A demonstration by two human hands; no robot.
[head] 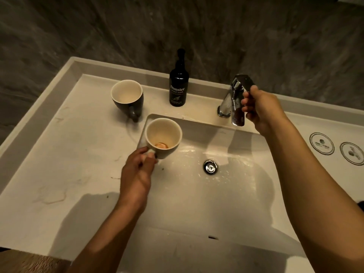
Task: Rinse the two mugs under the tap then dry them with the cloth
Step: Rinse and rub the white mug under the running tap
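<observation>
A person's left hand (137,170) pinches the handle of a dark, cream-lined ceramic mug (163,137) over the white basin (197,203), while the right hand (260,109) curls around the chrome tap lever (243,83). A 2nd matching mug (127,97) stands on the pale table (59,154) beside a black hand-wash bottle (178,83).

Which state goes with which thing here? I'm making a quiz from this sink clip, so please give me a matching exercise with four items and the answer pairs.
Things:
1. mug in hand
2. second mug
3. hand wash bottle
4. tap lever

States:
A. gripped by the right hand
B. stands on the counter, handle toward the camera
C. held by its handle in the left hand, over the basin edge
D. upright on the back ledge, between the second mug and the tap

Pairs: 1-C, 2-B, 3-D, 4-A
</observation>
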